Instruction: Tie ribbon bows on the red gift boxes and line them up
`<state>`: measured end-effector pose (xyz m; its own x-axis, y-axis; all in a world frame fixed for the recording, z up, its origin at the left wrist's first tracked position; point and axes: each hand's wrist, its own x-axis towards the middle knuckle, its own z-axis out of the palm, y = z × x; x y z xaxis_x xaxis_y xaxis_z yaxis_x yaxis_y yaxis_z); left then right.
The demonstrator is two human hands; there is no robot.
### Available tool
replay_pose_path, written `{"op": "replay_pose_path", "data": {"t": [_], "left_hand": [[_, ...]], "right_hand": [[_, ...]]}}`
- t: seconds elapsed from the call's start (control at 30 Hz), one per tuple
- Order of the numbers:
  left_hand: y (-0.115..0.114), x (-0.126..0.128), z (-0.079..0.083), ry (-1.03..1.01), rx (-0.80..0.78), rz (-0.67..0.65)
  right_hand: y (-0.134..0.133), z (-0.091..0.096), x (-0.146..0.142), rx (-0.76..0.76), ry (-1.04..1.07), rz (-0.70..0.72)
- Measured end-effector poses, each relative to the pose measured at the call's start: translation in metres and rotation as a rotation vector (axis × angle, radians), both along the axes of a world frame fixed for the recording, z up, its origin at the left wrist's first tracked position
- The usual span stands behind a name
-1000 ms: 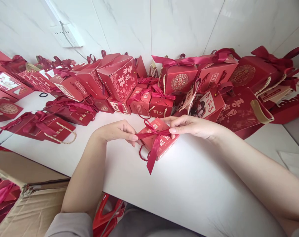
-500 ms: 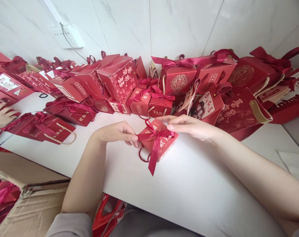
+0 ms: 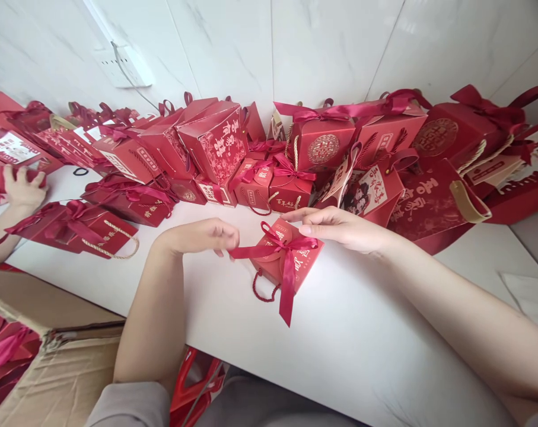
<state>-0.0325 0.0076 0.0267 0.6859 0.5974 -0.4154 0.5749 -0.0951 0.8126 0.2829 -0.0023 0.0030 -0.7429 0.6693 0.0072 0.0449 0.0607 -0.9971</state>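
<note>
A small red gift box [image 3: 311, 261] with pale lettering lies on the white table, a twisted cord handle [image 3: 265, 295] hanging from its near left side. Across its top is a dark red ribbon [image 3: 287, 284] tied in a bow, one tail running toward me. My left hand [image 3: 201, 237], slightly blurred, pinches the ribbon's other tail and draws it out to the left. On the far right side, my right hand [image 3: 340, 228] has its thumb over the bow's right loop and its fingers behind the box, gripping both at that corner.
Red gift boxes and bags [image 3: 213, 142] crowd along the tiled wall. Two beribboned boxes [image 3: 75, 228] sit at the left, near another person's hand [image 3: 24, 190] on a red item. An open cardboard box [image 3: 68, 367] of red items stands at lower left.
My left hand has pulled the ribbon tail further left, away from the box. The gift box has shifted slightly. The other person's hands have come further into view.
</note>
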Motion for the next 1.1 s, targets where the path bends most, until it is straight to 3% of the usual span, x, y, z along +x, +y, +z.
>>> {"op": "replay_pose_path", "data": {"t": [0.07, 0.13, 0.27, 0.47, 0.8, 0.97, 1.1], "left_hand": [[0.001, 0.007, -0.002, -0.103, 0.218, 0.260], [-0.002, 0.019, -0.005, -0.196, 0.377, 0.392], [-0.016, 0.046, -0.004, -0.228, 0.512, 0.345], [-0.036, 0.067, 0.001, -0.107, 0.649, 0.356], [-0.030, 0.068, -0.005, -0.242, 0.463, 0.283], [-0.029, 0.067, -0.008, -0.304, 0.572, 0.255], [-0.031, 0.069, -0.009, -0.321, 0.545, 0.258]], "right_hand": [[-0.001, 0.001, -0.001, 0.009, -0.017, 0.014], [-0.001, 0.001, -0.002, 0.021, -0.041, 0.031], [-0.001, 0.003, -0.002, 0.070, -0.088, 0.054], [-0.003, 0.004, -0.003, 0.133, -0.119, 0.048], [-0.003, 0.003, -0.002, 0.196, -0.167, 0.028], [-0.003, 0.003, -0.003, 0.189, -0.144, 0.038], [-0.004, 0.003, -0.004, 0.189, -0.147, 0.042]]}}
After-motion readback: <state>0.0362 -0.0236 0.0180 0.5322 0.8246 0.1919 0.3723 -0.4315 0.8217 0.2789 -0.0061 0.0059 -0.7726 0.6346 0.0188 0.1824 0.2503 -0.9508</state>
